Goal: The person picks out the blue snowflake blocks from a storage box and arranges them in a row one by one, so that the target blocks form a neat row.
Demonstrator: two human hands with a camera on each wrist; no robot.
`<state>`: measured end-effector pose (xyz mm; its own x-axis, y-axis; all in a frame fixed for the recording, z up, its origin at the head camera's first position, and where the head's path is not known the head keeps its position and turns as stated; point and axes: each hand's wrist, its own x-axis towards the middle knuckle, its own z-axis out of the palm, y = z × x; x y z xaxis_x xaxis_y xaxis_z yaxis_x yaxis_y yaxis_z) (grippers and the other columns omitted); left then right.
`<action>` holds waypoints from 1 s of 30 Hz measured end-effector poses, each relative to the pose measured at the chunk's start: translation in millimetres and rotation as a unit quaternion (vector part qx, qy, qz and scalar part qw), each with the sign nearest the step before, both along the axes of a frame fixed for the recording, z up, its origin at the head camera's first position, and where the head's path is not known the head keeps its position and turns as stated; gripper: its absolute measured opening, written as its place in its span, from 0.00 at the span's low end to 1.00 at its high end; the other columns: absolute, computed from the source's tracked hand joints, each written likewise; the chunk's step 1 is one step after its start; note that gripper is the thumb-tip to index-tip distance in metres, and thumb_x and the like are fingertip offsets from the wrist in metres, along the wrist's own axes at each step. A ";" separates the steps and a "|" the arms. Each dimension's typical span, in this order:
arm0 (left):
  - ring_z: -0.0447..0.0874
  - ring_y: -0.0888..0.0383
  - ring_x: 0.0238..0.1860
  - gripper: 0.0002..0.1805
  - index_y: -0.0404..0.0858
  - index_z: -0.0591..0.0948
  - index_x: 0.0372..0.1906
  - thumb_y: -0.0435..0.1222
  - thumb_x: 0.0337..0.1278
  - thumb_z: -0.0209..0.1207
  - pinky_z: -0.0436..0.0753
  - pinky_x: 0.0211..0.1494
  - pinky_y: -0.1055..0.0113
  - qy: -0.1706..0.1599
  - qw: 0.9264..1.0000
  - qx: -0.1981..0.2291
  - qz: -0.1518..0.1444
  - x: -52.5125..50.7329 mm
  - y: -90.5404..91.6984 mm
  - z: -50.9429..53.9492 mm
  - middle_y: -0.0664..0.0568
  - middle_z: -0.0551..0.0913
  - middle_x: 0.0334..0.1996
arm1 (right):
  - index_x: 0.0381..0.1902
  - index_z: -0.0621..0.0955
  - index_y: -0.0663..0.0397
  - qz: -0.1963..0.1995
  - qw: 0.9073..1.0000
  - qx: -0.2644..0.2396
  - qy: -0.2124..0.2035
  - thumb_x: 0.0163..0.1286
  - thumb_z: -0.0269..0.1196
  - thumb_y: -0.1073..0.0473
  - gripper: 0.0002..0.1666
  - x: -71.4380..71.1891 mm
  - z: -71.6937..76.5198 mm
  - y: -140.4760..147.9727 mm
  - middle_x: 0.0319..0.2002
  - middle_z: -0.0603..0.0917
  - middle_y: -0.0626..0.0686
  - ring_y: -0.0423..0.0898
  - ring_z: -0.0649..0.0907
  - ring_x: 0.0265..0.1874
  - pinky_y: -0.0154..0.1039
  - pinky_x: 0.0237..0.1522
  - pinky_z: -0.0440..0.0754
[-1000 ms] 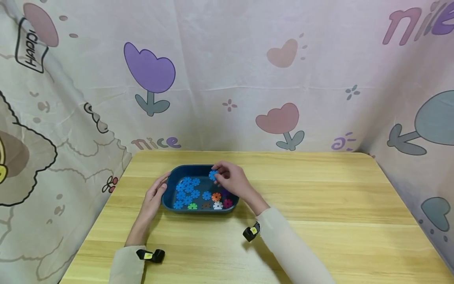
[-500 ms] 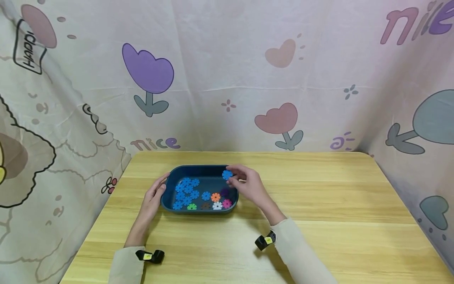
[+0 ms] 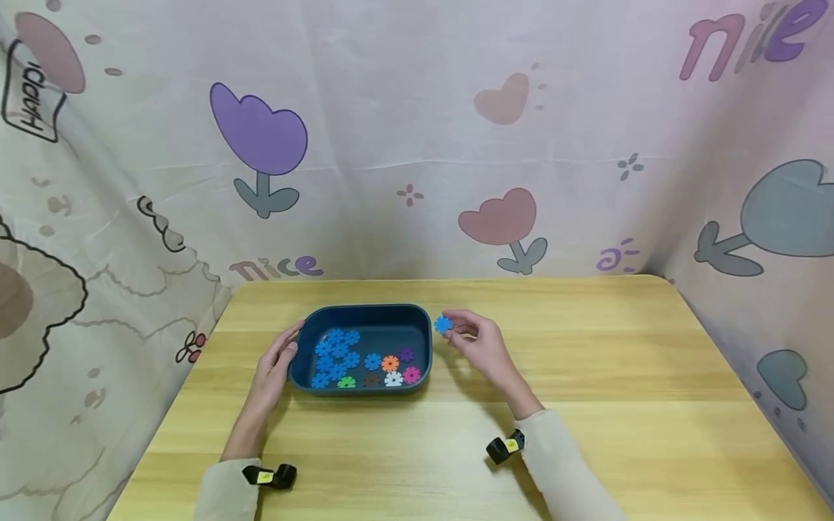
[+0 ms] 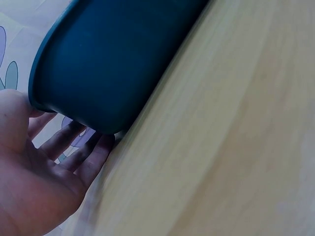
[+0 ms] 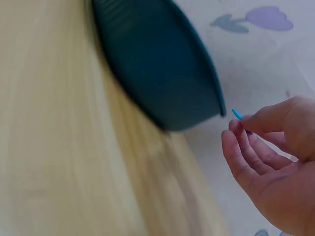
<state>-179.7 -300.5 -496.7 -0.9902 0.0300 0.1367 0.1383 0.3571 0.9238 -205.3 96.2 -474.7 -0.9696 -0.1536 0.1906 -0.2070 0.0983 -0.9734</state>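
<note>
A dark blue tray (image 3: 365,391) stands on the wooden table in the head view. Flower-shaped discs lie inside it: several blue discs (image 3: 339,350) toward the left, then an orange disc (image 3: 389,363), a purple one, a pink one, a white one, a brown one and a green disc (image 3: 347,382). My left hand (image 3: 267,376) touches the tray's left end from outside, its fingers (image 4: 93,160) fairly straight against the wall. Just beyond the right rim, my right hand (image 3: 481,346) pinches a blue flower-shaped disc (image 3: 443,325) between thumb and fingers, above the table and apart from the tray.
Pale wooden tabletop (image 3: 599,376) extends to the right of the tray and in front of it. A printed cloth (image 3: 365,145) hangs behind the table and at both sides. Each wrist wears a small black camera (image 3: 504,447).
My right hand has carried the blue disc rightward from over the tray to outside its right rim. The left hand stays at the tray's left end. The head view has shifted slightly.
</note>
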 end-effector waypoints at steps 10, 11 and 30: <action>0.61 0.45 0.75 0.26 0.44 0.64 0.80 0.44 0.85 0.40 0.64 0.61 0.85 0.000 1.000 -0.006 -0.004 1.9 -2.4 0.1 0.43 0.63 0.77 | 0.56 0.84 0.66 -0.048 0.994 0.099 -0.009 0.66 0.66 0.76 0.20 -10.6 -19.3 12.7 0.42 0.86 0.58 0.52 0.86 0.43 0.37 0.46 0.85; 0.61 0.45 0.75 0.26 0.45 0.64 0.80 0.44 0.85 0.40 0.64 0.61 0.85 -0.002 1.000 -0.005 -0.003 1.6 -2.0 0.2 0.43 0.63 0.77 | 0.55 0.84 0.66 -0.052 0.993 0.109 -0.007 0.65 0.67 0.76 0.20 -10.9 -20.5 13.6 0.41 0.86 0.57 0.52 0.86 0.42 0.38 0.46 0.85; 0.60 0.42 0.75 0.27 0.45 0.63 0.80 0.45 0.85 0.40 0.64 0.60 0.85 -0.010 1.000 -0.009 -0.003 -0.3 -0.2 1.6 0.43 0.63 0.77 | 0.50 0.86 0.65 -0.068 0.970 0.232 0.027 0.62 0.72 0.72 0.17 -11.7 -33.4 20.7 0.37 0.83 0.53 0.46 0.82 0.35 0.39 0.40 0.84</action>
<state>-180.0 -300.7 -495.1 -0.9924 0.0388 0.1170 0.1230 0.3719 0.9201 -217.1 116.9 -508.1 -0.9774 -0.1071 0.1822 -0.2108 0.5537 -0.8056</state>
